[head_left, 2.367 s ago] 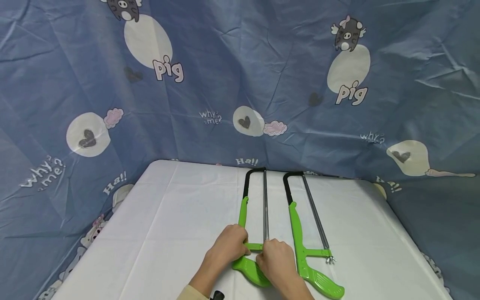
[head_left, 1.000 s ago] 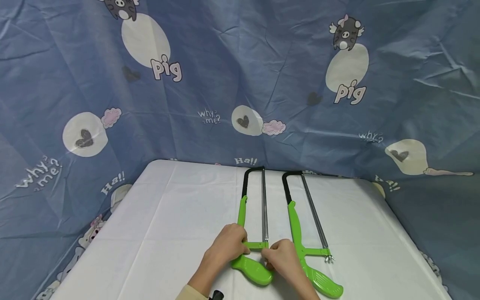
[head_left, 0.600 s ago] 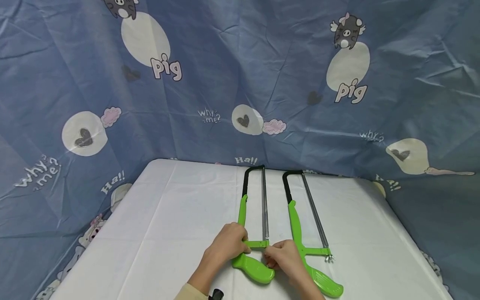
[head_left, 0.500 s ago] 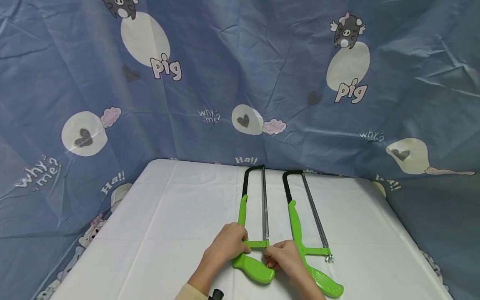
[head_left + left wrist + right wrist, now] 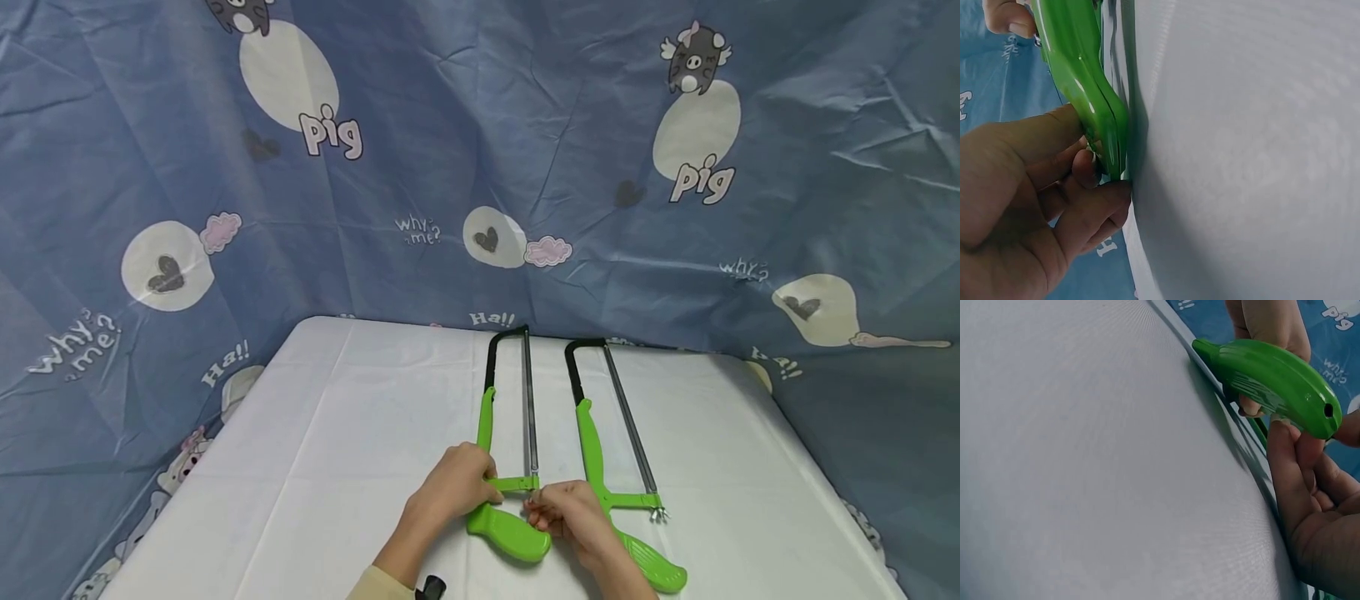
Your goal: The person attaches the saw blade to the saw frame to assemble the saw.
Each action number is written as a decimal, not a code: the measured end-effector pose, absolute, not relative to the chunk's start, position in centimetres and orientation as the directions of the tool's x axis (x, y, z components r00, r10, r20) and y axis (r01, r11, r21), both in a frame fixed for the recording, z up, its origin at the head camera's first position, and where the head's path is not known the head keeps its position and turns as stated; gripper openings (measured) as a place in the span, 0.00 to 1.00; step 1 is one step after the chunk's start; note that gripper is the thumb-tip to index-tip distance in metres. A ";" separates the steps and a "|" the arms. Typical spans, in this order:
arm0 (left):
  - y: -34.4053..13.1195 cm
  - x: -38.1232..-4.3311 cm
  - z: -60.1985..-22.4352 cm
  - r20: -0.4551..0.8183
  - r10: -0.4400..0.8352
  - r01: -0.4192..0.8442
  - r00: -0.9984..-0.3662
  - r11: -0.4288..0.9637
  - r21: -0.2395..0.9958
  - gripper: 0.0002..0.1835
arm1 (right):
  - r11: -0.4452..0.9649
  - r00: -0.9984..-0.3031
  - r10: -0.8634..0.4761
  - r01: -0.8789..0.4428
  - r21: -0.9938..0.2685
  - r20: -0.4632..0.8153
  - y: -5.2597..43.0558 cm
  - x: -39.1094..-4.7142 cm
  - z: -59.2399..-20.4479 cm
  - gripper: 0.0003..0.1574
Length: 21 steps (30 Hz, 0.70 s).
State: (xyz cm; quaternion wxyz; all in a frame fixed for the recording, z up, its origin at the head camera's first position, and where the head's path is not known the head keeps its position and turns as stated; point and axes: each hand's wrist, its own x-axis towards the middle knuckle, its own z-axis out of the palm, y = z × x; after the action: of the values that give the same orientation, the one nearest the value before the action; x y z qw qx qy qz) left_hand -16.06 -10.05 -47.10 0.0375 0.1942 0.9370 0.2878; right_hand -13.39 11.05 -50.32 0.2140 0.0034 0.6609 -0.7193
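In the head view a hacksaw (image 5: 510,533) with a green handle and black front frame lies on the white table, its grey blade (image 5: 529,400) on the right side. My left hand (image 5: 453,483) grips the green frame where the crossbar meets it. Beside the crossbar's blade end, my right hand (image 5: 573,512) pinches the small metal wing nut (image 5: 531,498), mostly covered by the fingertips. The right wrist view shows the green handle (image 5: 1279,378) in front of both hands, hiding the nut. In the left wrist view, left fingers (image 5: 1041,134) hold the green frame.
A second green hacksaw (image 5: 592,454) lies just right of the first, its wing nut (image 5: 659,515) showing; my right forearm overlaps its handle. Blue printed cloth (image 5: 420,167) hangs behind the white-covered table (image 5: 360,417). A small black object (image 5: 432,587) sits near my left sleeve.
My right hand has gone from covering the blade's near end to pinching just below the crossbar, its fingers shifting at the nut. My left hand keeps its grip; the hacksaw barely moves.
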 end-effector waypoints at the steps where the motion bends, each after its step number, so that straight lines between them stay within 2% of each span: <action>1: -10.0 -16.1 -47.1 0.041 0.386 0.342 -0.922 0.758 0.555 0.09 | -0.039 -0.906 -0.310 0.314 -0.949 -0.287 11.1 -13.4 -50.3 0.17; 12: -10.1 -16.3 -46.9 0.024 0.385 0.327 -0.922 0.748 0.577 0.08 | -0.063 -0.881 -0.359 0.352 -0.934 -0.308 11.5 -14.0 -50.3 0.14; 21: -10.2 -16.2 -46.8 0.005 0.399 0.323 -0.917 0.734 0.598 0.07 | -0.159 -0.810 -0.495 0.440 -0.884 -0.315 12.2 -14.2 -50.3 0.13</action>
State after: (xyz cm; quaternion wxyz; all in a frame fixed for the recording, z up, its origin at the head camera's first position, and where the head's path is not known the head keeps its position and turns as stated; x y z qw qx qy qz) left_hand -16.23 -10.24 -46.83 0.0618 0.1944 0.9290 0.3087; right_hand -14.17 12.21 -50.25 0.3072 -0.0238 0.5709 -0.7610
